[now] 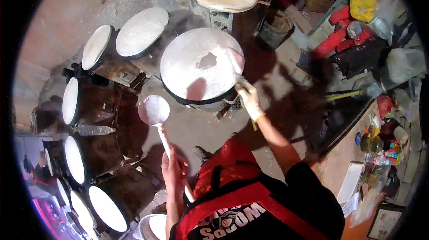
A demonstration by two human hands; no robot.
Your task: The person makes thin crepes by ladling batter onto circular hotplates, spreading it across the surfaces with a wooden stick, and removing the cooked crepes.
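The bare left hand point(174, 166) grips a long-handled, round-bowled ladle point(154, 110) coated white. The right hand point(248, 99), in a white fabric glove, curls at the rim of a large, round, white-coated pan point(201, 63); whether it grips anything is unclear.

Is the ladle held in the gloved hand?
No, the bare left hand holds the ladle, while the glove is on the right hand.

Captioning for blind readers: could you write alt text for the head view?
A gloved right hand is at the rim of a white-coated round pan; the bare left hand holds a long-handled ladle. Round white discs line the view's left.
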